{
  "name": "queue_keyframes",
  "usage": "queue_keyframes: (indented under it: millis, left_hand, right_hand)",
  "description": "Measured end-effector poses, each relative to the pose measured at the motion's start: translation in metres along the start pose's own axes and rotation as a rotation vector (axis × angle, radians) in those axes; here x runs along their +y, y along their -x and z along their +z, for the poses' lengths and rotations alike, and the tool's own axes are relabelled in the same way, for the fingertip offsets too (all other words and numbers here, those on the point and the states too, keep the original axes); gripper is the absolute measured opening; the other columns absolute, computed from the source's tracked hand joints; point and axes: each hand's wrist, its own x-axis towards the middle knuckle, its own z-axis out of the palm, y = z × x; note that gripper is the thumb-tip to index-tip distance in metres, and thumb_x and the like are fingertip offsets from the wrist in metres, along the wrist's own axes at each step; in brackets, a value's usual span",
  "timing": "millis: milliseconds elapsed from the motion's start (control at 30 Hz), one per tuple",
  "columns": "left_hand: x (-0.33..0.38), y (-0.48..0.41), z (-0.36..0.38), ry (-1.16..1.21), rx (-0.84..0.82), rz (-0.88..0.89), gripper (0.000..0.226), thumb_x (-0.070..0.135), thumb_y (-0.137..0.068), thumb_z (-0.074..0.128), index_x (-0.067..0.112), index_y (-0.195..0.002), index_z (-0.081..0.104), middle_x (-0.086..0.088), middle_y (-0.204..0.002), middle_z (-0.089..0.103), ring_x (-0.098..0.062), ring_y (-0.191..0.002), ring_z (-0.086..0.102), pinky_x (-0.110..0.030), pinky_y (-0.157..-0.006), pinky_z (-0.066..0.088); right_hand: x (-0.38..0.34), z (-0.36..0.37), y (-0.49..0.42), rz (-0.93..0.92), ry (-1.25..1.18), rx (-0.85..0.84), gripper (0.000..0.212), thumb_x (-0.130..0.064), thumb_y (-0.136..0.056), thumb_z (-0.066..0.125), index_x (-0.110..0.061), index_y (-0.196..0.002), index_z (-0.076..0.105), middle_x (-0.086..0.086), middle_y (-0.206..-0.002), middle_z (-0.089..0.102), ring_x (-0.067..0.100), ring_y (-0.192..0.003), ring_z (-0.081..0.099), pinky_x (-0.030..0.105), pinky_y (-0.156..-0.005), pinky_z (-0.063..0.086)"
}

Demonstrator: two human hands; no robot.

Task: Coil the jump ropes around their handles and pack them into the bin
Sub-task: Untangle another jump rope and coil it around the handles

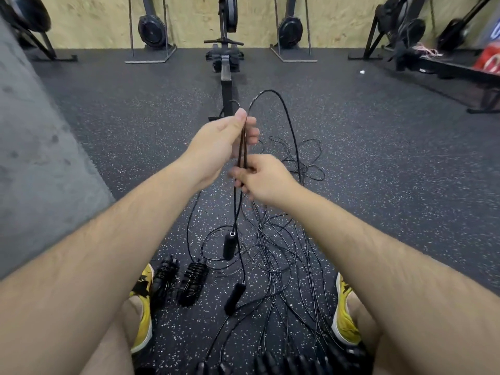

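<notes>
My left hand point(221, 139) pinches a doubled strand of thin black jump rope point(290, 131) at its top, where a loop arcs up and to the right. My right hand point(263, 178) grips the same two strands lower down. Two black handles point(230, 246) point(234, 297) dangle below on the rope ends, over a tangle of loose black ropes point(276, 255) on the floor. Two coiled ropes point(193, 282) point(165, 277) lie by my left foot. No bin is clearly in view.
A rowing machine point(226, 66) stretches away straight ahead, with more machines stood upright along the plywood wall. A grey concrete wall point(35, 158) borders the left. My yellow shoes point(144, 307) flank the rope pile. Dark ridged objects point(270, 364) sit at the bottom edge.
</notes>
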Motion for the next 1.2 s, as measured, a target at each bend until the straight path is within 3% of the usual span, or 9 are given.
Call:
queue_keyframes:
  millis: [167, 233, 333, 533, 700, 833, 967, 1067, 1200]
  left_hand:
    - [-0.042, 0.025, -0.011, -0.362, -0.175, -0.151, 0.047, 0.060, -0.092, 0.049, 0.020, -0.110, 0.069, 0.002, -0.106, 0.076, -0.020, -0.103, 0.071, -0.047, -0.100, 0.053]
    - [-0.057, 0.034, -0.010, -0.419, -0.201, -0.173, 0.033, 0.046, -0.094, 0.057, 0.018, -0.110, 0.067, -0.001, -0.105, 0.076, -0.023, -0.106, 0.071, -0.047, -0.101, 0.053]
    - [-0.064, 0.036, -0.007, -0.446, -0.089, -0.127, 0.009, 0.017, -0.101, 0.059, 0.015, -0.104, 0.068, -0.001, -0.097, 0.074, -0.021, -0.094, 0.073, -0.043, -0.095, 0.057]
    - [-0.038, 0.027, -0.001, -0.549, 0.109, 0.076, 0.011, 0.016, -0.099, 0.062, 0.017, -0.092, 0.070, -0.003, -0.083, 0.071, -0.024, -0.074, 0.072, -0.021, -0.061, 0.053]
    - [-0.011, 0.013, 0.001, -0.387, 0.112, 0.226, 0.014, 0.012, -0.098, 0.062, 0.011, -0.102, 0.075, -0.002, -0.086, 0.072, -0.018, -0.075, 0.069, -0.036, -0.074, 0.060]
    - [-0.022, 0.010, -0.002, -0.346, 0.108, 0.209, 0.017, 0.022, -0.100, 0.061, 0.021, -0.116, 0.068, 0.009, -0.102, 0.067, -0.003, -0.092, 0.063, -0.028, -0.079, 0.058]
    - [-0.053, 0.027, -0.005, -0.503, 0.278, 0.209, 0.034, 0.033, -0.098, 0.061, 0.022, -0.127, 0.047, 0.001, -0.126, 0.041, -0.011, -0.114, 0.049, -0.017, -0.098, 0.041]
    - [-0.067, 0.039, -0.002, -0.573, 0.074, 0.033, 0.024, 0.030, -0.100, 0.058, 0.019, -0.121, 0.053, 0.003, -0.116, 0.054, -0.008, -0.100, 0.054, -0.005, -0.079, 0.038]
    - [-0.073, 0.043, 0.000, -0.692, -0.203, -0.112, 0.019, 0.025, -0.104, 0.053, 0.019, -0.097, 0.070, 0.002, -0.093, 0.076, -0.008, -0.068, 0.062, -0.021, -0.063, 0.046]
  right_hand:
    - [-0.010, -0.025, -0.011, -0.026, 0.055, 0.154, 0.019, -0.023, -0.095, 0.060, -0.013, -0.084, 0.072, -0.007, -0.061, 0.064, 0.012, -0.055, 0.060, 0.037, -0.063, 0.057]
    - [-0.011, -0.031, -0.012, -0.001, -0.005, 0.157, 0.020, -0.023, -0.096, 0.062, -0.008, -0.088, 0.072, -0.003, -0.065, 0.067, 0.009, -0.053, 0.059, 0.037, -0.063, 0.060]
    - [-0.014, -0.035, -0.010, -0.005, -0.037, 0.135, 0.017, -0.020, -0.098, 0.061, -0.008, -0.090, 0.070, -0.001, -0.069, 0.066, 0.003, -0.049, 0.055, 0.027, -0.051, 0.055]
    - [-0.007, -0.041, -0.003, -0.031, 0.097, 0.062, 0.015, -0.021, -0.096, 0.064, -0.008, -0.094, 0.071, -0.001, -0.067, 0.065, 0.012, -0.054, 0.055, 0.034, -0.057, 0.052]
    - [0.000, -0.027, 0.010, 0.005, 0.379, -0.146, 0.016, -0.032, -0.093, 0.067, -0.024, -0.080, 0.063, -0.009, -0.066, 0.059, 0.003, -0.053, 0.054, 0.022, -0.052, 0.039]
    - [-0.003, -0.029, 0.005, 0.012, 0.406, -0.013, 0.035, -0.036, -0.095, 0.063, -0.018, -0.067, 0.052, -0.002, -0.063, 0.054, 0.018, -0.060, 0.050, 0.030, -0.055, 0.035]
    - [-0.007, -0.037, -0.003, 0.000, 0.316, 0.087, 0.035, -0.038, -0.093, 0.063, -0.007, -0.077, 0.064, 0.012, -0.073, 0.069, 0.032, -0.067, 0.065, 0.042, -0.065, 0.054]
    - [-0.013, -0.041, -0.008, 0.031, 0.090, 0.076, 0.031, -0.030, -0.096, 0.063, -0.001, -0.085, 0.069, 0.015, -0.078, 0.072, 0.024, -0.053, 0.060, 0.041, -0.057, 0.055]
    - [-0.017, -0.044, -0.008, 0.057, -0.079, 0.079, 0.027, -0.021, -0.099, 0.060, 0.004, -0.098, 0.071, 0.000, -0.070, 0.062, 0.009, -0.052, 0.050, 0.023, -0.045, 0.048]
